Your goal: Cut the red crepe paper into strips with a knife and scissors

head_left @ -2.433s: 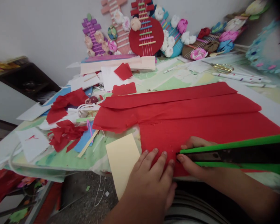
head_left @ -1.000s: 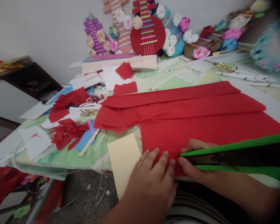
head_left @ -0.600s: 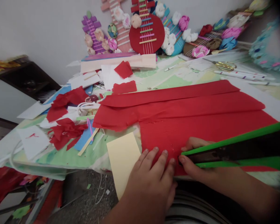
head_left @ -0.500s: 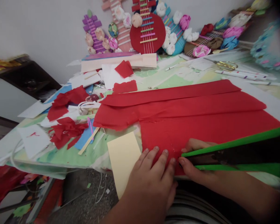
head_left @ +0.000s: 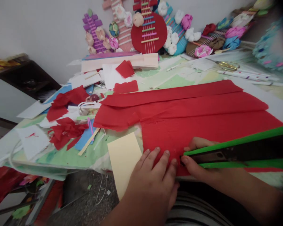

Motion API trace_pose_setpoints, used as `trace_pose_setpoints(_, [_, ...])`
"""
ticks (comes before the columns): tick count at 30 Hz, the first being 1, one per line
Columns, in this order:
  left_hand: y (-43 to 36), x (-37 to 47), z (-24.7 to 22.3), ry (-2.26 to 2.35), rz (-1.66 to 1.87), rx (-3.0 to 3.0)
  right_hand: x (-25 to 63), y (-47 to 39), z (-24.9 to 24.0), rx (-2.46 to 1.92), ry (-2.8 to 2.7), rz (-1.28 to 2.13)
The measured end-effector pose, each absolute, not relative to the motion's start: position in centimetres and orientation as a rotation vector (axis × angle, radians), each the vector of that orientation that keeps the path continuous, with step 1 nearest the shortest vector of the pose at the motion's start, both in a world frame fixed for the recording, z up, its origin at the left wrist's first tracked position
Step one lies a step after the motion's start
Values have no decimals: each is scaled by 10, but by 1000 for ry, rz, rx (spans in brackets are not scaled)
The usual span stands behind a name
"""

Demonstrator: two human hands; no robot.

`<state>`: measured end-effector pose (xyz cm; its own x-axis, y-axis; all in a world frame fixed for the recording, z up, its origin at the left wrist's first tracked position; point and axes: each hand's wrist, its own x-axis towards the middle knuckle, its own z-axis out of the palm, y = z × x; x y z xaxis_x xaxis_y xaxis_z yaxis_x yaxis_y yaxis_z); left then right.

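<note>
Red crepe paper lies folded in layers across the table, reaching its front edge. My left hand rests on the paper's near left part, palm down with fingers slightly apart. Just to its right, my right hand pinches a long tool with green edges and a dark middle by its narrow end, over the red paper. The tool runs off to the right edge of the view. A cream card lies left of my left hand and sticks out past the table edge.
Red scraps, white sheets and coloured strips lie at the left. Gold-handled scissors and white sticks are at the back right. Paper instruments with flowers, one red, lean on the wall. A dark shelf stands left.
The green-edged tool has tilted slightly at my right hand, showing more of its dark part. My left hand stays almost in place on the paper. The view has shifted very slightly.
</note>
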<state>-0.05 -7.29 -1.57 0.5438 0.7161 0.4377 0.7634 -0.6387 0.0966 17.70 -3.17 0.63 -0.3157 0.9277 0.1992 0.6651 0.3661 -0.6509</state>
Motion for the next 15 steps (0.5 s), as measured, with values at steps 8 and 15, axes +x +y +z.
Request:
trace_pose_setpoints(8, [-73,-2,-13,-1281,-664,-2680,171,-36,10,-1370,-2074,595])
trace_pose_setpoints(15, [-73,-1,-14,-1284,-667,-2671,167,-36,14,-1377,-2002,575])
